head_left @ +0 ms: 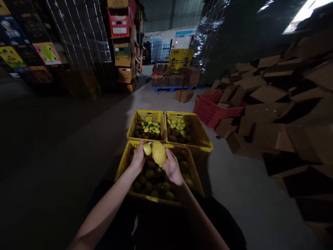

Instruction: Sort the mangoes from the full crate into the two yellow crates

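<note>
My left hand (138,158) is closed around a small yellow-green fruit (147,149). Close beside it, my right hand (172,166) grips a larger, knobbly yellow fruit (159,153). Both fruits are held above the near yellow crate (120,170), which contains many dark green and brownish round fruits (149,175). Just beyond stand two more yellow crates, a left one (132,122) and a right one (201,133). Bright yellow-green fruits (149,128) lie among darker ones in the left crate, and the right crate has a similar mix. The exact kind of fruit cannot be made out.
Loose cardboard boxes (270,114) are heaped on the right, around a red crate (209,110). A blue pallet (171,89) with boxes stands ahead, a small carton (184,96) before it. Tall stacks of boxes (124,52) rise at the back left.
</note>
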The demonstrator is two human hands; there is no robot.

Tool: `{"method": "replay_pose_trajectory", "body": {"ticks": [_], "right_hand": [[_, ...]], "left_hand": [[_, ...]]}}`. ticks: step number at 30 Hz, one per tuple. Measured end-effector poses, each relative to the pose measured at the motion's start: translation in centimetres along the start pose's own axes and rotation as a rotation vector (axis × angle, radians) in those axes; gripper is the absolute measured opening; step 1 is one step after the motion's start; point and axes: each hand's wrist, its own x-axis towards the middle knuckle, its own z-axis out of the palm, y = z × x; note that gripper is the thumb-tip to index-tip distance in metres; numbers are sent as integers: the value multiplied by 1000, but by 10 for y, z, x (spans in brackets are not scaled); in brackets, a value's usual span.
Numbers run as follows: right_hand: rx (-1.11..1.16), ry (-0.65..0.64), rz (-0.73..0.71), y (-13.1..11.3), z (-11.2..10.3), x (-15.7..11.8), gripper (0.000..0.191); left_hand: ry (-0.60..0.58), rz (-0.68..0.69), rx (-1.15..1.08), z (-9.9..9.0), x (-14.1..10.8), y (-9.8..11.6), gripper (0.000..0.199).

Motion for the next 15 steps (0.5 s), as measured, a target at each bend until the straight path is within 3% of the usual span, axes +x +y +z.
{"method": "replay_pose_trajectory", "body": {"ticks": [6,11,15], "right_hand": [[-4,-10,92,14,9,-4,52],[-29,-23,18,17,10,-6,49],[-90,-65,-76,13,5,-5,40]], "left_hand": [[-59,-42,-146,2,-1,3,32],[-94,10,-193,1,-3,3,25],[-239,86,-157,-1,-5,5,27]]}}
